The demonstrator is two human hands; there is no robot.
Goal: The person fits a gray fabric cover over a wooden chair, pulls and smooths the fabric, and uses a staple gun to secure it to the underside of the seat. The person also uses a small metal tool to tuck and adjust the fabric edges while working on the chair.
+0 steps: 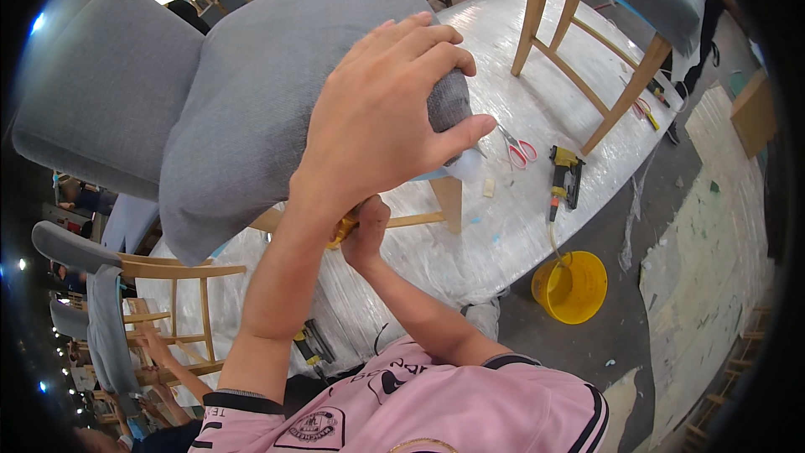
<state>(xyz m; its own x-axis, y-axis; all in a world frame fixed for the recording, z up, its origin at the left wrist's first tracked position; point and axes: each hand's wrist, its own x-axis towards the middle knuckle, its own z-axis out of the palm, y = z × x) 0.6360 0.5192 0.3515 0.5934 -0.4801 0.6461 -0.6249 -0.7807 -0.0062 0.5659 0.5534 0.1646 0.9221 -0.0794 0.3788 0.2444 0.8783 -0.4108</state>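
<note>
Here we read the scene from the largest thing down. A grey upholstered chair (pixel 277 92) lies tipped over the plastic-wrapped desk (pixel 537 59), its padded part running from near left up to far right, with pale wooden legs showing beneath it at centre.

Our left hand (pixel 381 113) rests on the far-right end of that padding. The fingers are spread and curled over the rounded fabric corner, the thumb reaching right, and the palm presses down on the cloth. The corner thus lies directly under this hand, so it is the nearer one to the fabric.

Our right hand (pixel 365 231) sits lower, just beneath the chair's edge and touching the left wrist. It is closed around a yellow-orange tool (pixel 342 231). Most of that tool is hidden, so we cannot tell its kind.

A second wooden chair frame (pixel 587 59) with a grey seat stands at the far right of the desk. A yellow bucket (pixel 573 287) stands on the floor at the near right, off the desk edge. On the desk to the right of our left hand lie a yellow and black staple gun (pixel 564 178) and red-handled scissors (pixel 520 148), well apart from both hands.

No packages, labels or signs are legible on the desk. More grey-padded chairs (pixel 101 319) stand at the near left.
</note>
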